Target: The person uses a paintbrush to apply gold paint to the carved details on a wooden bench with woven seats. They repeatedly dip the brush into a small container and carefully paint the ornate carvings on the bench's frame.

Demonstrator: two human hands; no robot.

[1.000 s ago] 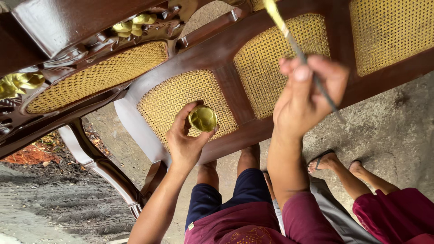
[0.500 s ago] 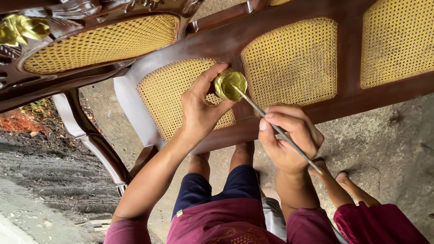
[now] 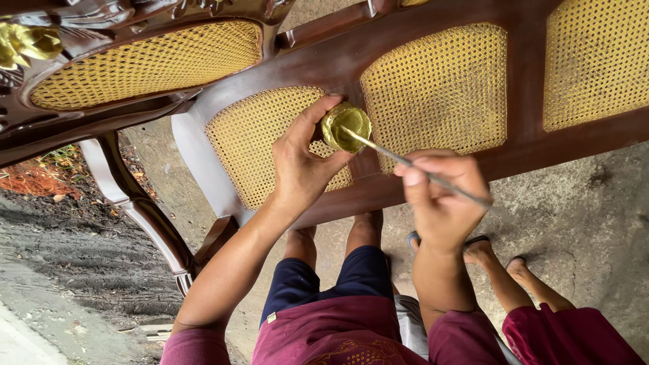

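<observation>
Holding a small gold-smeared cup [image 3: 345,126] at frame centre, the left hand [image 3: 301,165] has thumb and fingers closed around its rim. Right hand [image 3: 441,199], right of centre, pinches a thin brush [image 3: 419,167] with closed fingers; the brush tip sits inside the cup. Cup is held just in front of the dark brown wooden frame [image 3: 520,88] between two yellow woven cane panels [image 3: 439,88]. Gold-painted carving [image 3: 27,42] in upper left corner. Bare feet in sandals [image 3: 473,247] on grey ground, lower right.
</observation>
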